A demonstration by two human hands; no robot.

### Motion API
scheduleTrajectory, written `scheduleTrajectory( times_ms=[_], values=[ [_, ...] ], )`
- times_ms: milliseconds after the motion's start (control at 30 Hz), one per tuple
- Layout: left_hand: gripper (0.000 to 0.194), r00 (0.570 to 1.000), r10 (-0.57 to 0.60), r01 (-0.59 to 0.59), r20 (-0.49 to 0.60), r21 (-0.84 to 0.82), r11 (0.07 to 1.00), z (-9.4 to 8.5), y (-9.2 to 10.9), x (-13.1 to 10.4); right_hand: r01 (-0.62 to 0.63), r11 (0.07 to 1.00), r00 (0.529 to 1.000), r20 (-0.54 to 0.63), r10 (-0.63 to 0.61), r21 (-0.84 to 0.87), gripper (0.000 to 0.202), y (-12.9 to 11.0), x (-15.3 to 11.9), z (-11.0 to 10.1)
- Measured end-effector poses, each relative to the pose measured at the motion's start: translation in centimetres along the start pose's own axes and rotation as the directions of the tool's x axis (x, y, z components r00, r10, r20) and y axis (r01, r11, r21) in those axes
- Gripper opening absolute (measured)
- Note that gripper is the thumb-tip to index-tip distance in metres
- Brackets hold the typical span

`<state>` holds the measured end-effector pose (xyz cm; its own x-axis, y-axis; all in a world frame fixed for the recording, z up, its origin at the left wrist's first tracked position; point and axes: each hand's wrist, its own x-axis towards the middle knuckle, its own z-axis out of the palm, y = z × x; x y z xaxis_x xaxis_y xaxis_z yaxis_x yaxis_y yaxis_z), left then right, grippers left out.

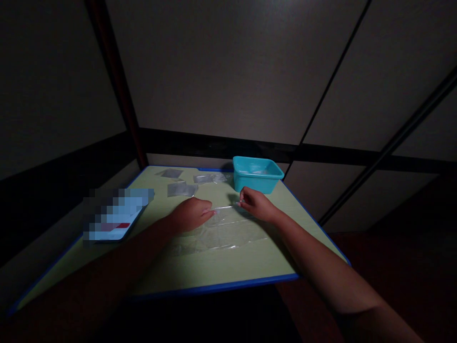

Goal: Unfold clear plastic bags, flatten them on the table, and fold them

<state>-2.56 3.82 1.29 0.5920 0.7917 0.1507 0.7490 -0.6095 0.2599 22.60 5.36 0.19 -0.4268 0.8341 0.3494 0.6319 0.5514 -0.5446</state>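
A clear plastic bag (228, 233) lies spread on the pale yellow-green table, its far edge lifted between my hands. My left hand (194, 214) is closed, pinching that edge with thumb and fingers. On the other side, my right hand (255, 202) pinches the edge too, near the front of a turquoise plastic basket (257, 183). Some see-through material shows inside the basket. Beyond my left hand lie a small folded clear packet (182, 189), another flat packet (172, 173) and a crumpled clear wrapper (210, 178).
A tablet or phone with a lit, blurred-out screen (123, 214) rests at the left side of the table (214, 271), which has a blue rim. Behind the table stands a panelled wall (214, 71). The surroundings are dim.
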Motion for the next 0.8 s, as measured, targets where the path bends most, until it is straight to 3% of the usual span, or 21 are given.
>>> scheduleTrajectory(
  times_ms=[800],
  values=[
    [0.033,0.996,0.084,-0.084,-0.007,0.018,0.996,0.32,0.08,-0.19,0.027,1.0,1.0,0.013,-0.027,-0.012,0.006,0.29,-0.01,-0.14]
  ],
)
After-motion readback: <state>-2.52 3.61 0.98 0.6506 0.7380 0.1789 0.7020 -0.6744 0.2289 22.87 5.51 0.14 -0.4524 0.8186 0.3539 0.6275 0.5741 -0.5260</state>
